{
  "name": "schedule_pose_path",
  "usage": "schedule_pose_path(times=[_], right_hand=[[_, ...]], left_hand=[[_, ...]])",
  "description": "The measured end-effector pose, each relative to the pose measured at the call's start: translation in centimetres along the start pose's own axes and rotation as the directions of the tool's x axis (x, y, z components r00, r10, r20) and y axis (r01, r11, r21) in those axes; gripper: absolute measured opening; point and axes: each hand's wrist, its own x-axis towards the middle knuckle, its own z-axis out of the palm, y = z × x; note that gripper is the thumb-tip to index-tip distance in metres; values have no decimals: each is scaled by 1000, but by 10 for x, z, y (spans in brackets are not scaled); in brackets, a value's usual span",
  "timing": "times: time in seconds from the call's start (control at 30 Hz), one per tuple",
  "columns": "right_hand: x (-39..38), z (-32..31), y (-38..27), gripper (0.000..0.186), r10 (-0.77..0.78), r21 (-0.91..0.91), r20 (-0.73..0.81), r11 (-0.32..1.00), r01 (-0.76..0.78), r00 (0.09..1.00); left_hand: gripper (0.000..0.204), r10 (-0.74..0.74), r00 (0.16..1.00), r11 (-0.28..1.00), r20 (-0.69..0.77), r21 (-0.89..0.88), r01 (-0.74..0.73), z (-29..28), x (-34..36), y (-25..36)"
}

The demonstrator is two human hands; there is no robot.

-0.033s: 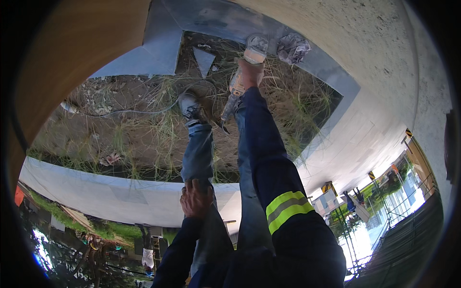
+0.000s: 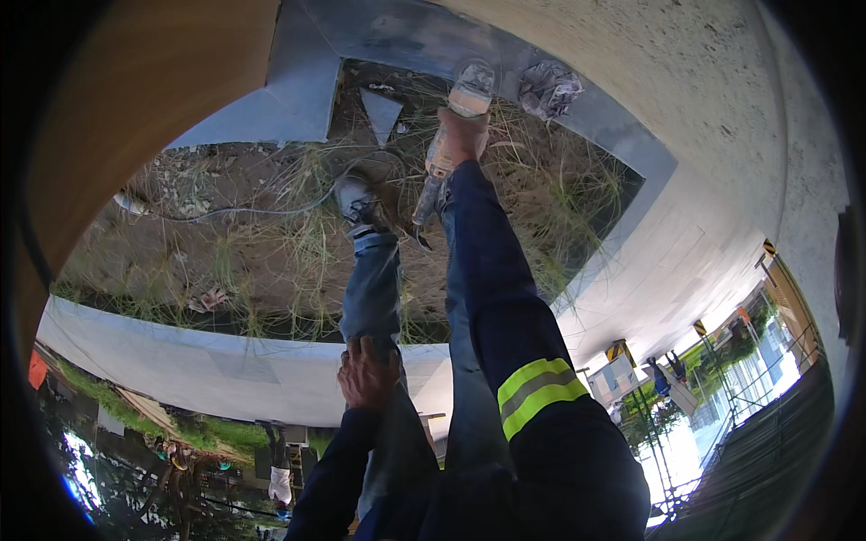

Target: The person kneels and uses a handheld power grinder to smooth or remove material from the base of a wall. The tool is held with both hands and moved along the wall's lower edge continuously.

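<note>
At the far side, my right hand (image 2: 463,135) is wrapped round the front of a dusty, orange-bodied angle grinder (image 2: 439,160). The tool's round head (image 2: 474,76) rests on or just over the grey far ledge (image 2: 397,34); which one I cannot tell. Its rear end points back toward me. My left hand (image 2: 368,377) lies on my left knee, fingers stretched over the jeans, holding nothing. Close to the head on the right sits a crumpled grey bag or cloth (image 2: 550,90). A triangular grey slab piece (image 2: 382,114) lies on the soil to its left.
My left boot (image 2: 359,200) stands in a planting bed with grass tufts (image 2: 582,194). A cable (image 2: 262,209) crosses the soil to a pale connector (image 2: 131,202). A pale ledge (image 2: 207,356) borders the near side. Walls rise left and right; distant people (image 2: 280,485) stand behind.
My right hand and the grinder have shifted slightly to the left along the far ledge. My left hand stays on the knee.
</note>
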Motion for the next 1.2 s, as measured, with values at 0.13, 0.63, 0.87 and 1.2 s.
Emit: schedule_pose_path(times=[0.13, 0.63, 0.87, 1.2], right_hand=[[7, 18, -4, 75, -15, -13, 65, 1000, 16, 998], [26, -42, 17, 73, 83, -1, -28, 997, -83, 996], [-2, 0, -7, 74, 27, -22, 83, 999, -25, 996], [3, -41, 11, 73, 139, -76, -39, 987, -142, 990]], left_hand=[[50, 42, 999, 999, 11, 9, -42, -2, 4, 12], [54, 86, 994, 992, -61, 95, -80, 16, 5, 8], [52, 112, 985, 987, -127, 130, -96, 14, 3, 12], [54, 75, 996, 993, -51, 92, -70, 10, 5, 5]])
